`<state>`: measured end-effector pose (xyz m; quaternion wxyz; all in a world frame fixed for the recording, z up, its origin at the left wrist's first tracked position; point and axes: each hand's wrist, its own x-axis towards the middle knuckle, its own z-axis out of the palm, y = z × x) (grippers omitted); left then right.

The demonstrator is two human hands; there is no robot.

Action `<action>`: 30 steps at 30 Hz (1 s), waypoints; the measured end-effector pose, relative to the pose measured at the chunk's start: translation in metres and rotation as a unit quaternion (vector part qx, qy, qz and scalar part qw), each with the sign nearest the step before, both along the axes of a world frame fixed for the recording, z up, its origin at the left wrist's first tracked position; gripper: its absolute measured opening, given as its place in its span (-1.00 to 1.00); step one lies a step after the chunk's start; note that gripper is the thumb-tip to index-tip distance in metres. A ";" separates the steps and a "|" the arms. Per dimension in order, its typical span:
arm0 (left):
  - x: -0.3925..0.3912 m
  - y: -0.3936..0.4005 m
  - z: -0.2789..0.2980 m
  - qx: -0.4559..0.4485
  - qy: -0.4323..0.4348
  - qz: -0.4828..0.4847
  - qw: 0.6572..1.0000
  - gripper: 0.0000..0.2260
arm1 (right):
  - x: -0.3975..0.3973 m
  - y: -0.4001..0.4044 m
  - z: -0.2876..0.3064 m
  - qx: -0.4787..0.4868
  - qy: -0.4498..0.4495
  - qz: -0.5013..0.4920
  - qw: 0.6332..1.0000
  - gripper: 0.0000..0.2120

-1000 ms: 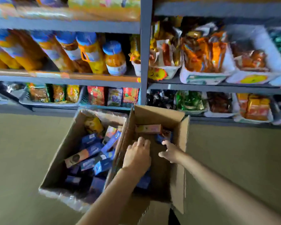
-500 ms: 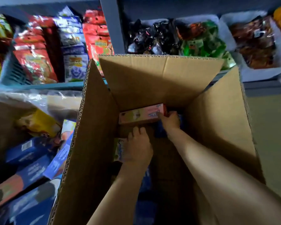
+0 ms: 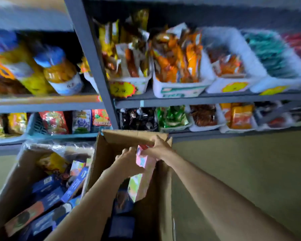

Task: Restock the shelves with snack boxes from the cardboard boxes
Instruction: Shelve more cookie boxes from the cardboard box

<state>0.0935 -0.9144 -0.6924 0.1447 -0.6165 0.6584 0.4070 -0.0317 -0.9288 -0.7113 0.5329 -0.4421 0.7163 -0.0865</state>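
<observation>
— While both hands are on it, what matters most?
— A firm hold before lifting higher. The right hand [image 3: 157, 150] grasps the top end of the pink snack box [image 3: 145, 168], fingers curled over its upper edge. The left hand [image 3: 129, 161] grips the box's left side lower down. The box stands nearly upright, tilted a little, half out of the tall cardboard box [image 3: 161, 197], just below the rear flap.
— So lift straight up?
— I'd say so: raise it clear of the flap and the right wall first, then turn toward the shelves [image 3: 207, 99]. Dragging it against the cardboard could crush a corner.
— Anything else in there?
— More boxes seem to lie deeper, dark and hard to make out. The second cardboard box [image 3: 27, 173] beside it on the left holds blue boxes [image 3: 75, 184] and a yellow bag [image 3: 51, 161].
— Where should it go?
— I can't tell; the shelf bins look full, and the view is blurred.
</observation>
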 end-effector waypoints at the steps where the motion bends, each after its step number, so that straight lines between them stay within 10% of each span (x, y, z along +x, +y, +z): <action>1: -0.004 -0.002 0.038 0.006 0.015 0.001 1.000 -0.20 | -0.008 -0.002 0.045 -0.002 -0.026 0.029 0.999 -0.70; 5: -0.019 -0.016 0.195 -0.054 0.078 0.003 0.995 -0.08 | -0.048 -0.012 0.235 -0.038 -0.077 0.087 0.993 -0.62; 11: -0.057 -0.030 0.431 -0.215 0.295 0.030 0.930 -0.70 | -0.105 -0.011 0.486 -0.170 -0.112 0.110 0.973 -0.85; 15: -0.086 -0.029 0.562 -0.141 0.466 0.071 0.871 -0.94 | -0.155 0.012 0.618 -0.257 -0.227 0.093 0.935 -0.85; 23: -0.209 -0.010 0.727 -0.098 0.572 0.040 0.813 -0.66 | -0.260 0.034 0.799 -0.420 -0.147 0.146 0.883 -0.93; 30: -0.222 -0.008 0.793 -0.191 0.472 -0.033 0.860 -0.76 | -0.306 0.036 0.861 -0.503 -0.080 0.059 0.859 -0.73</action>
